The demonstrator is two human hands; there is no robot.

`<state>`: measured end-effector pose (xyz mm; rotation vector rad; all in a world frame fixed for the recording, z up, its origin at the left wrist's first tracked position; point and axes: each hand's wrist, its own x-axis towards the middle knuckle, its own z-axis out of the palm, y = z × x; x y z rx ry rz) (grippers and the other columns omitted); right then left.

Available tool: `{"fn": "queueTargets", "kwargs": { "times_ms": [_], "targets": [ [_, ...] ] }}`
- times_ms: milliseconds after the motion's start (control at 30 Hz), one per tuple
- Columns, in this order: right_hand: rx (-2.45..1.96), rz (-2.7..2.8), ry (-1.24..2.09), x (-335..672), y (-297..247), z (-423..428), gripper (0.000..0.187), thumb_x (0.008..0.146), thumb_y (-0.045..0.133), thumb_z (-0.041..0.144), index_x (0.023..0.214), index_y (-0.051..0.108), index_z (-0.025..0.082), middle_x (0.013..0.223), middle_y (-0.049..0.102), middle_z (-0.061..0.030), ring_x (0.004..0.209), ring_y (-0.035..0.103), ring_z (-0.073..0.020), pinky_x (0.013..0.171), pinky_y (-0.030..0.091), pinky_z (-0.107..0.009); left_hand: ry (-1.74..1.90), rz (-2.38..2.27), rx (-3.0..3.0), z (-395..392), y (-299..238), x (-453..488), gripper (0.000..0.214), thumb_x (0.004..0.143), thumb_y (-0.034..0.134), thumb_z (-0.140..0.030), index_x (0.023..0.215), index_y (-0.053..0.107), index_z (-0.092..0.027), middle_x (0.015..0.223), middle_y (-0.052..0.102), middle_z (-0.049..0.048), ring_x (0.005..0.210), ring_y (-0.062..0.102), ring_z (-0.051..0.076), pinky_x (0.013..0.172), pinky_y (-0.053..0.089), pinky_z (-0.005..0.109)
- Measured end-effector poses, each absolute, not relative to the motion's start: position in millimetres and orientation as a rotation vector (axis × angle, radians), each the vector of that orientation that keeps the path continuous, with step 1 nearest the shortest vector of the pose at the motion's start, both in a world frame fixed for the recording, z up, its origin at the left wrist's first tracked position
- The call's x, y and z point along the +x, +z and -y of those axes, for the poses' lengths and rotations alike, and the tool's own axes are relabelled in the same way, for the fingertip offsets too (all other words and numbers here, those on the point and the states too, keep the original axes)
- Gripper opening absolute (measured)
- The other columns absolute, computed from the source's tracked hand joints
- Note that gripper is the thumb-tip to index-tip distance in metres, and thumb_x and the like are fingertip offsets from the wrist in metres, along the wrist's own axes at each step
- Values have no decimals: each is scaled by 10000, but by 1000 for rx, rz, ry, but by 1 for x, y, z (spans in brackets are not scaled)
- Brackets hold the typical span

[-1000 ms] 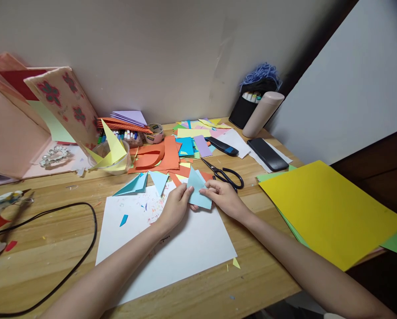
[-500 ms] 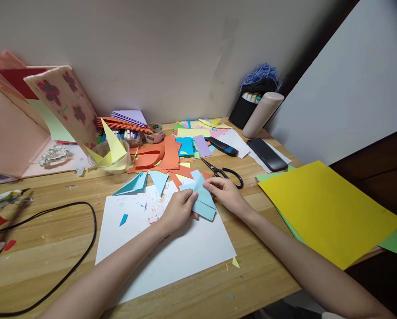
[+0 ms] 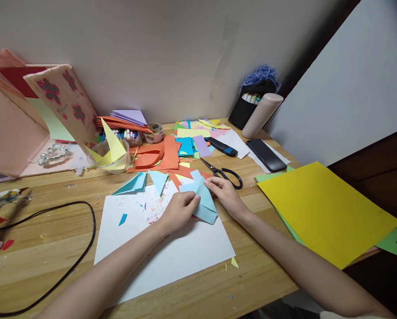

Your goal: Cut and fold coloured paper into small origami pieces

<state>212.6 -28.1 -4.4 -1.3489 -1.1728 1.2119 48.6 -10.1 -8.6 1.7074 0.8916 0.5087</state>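
Since a second ago, in the head view, the light-blue paper has turned and spread wider above the white sheet. The left hand grasps its left side, thumb on top, probably to steady it, while the fingers of the right hand pinch its edge, seemingly to control the fold.

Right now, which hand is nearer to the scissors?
The right hand: just on the near side of the scissors, fingers at the edge of the light-blue paper. The left hand is farther off, lower left of the scissors, gripping that paper.
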Motion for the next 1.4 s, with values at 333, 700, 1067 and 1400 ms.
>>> {"fn": "queueTargets", "kwargs": {
  "times_ms": [333,700,1067,1400],
  "targets": [
    [-1364,1186,1105,214,-7,27,244,770,539,383,712,582,150,703,575,-19,630,509,-127,572,417,-228,538,-903,1941,12,-4,49,362,843,364,-321,512,331,-180,458,359,-50,450,354,94,470,237,229],
    [-1348,1154,1073,213,-4,28,277,755,574,432,731,578,156,547,479,34,424,386,-70,399,306,-201,602,-940,1899,13,-5,50,362,849,373,-354,535,378,-174,495,352,-45,488,332,98,490,249,228],
    [-1343,956,1211,214,-3,26,280,729,569,432,722,558,152,561,595,-1,383,518,-81,371,438,-183,832,-1151,1488,-1,-13,48,331,740,540,-452,697,621,-135,651,569,15,601,454,130,549,351,225],
    [-1359,956,1149,217,-4,25,279,717,589,422,707,577,144,524,590,-3,435,553,-101,420,460,-194,808,-1171,1564,0,-15,48,343,747,536,-460,689,632,-136,637,572,9,581,446,120,534,343,228]
  ]
}}
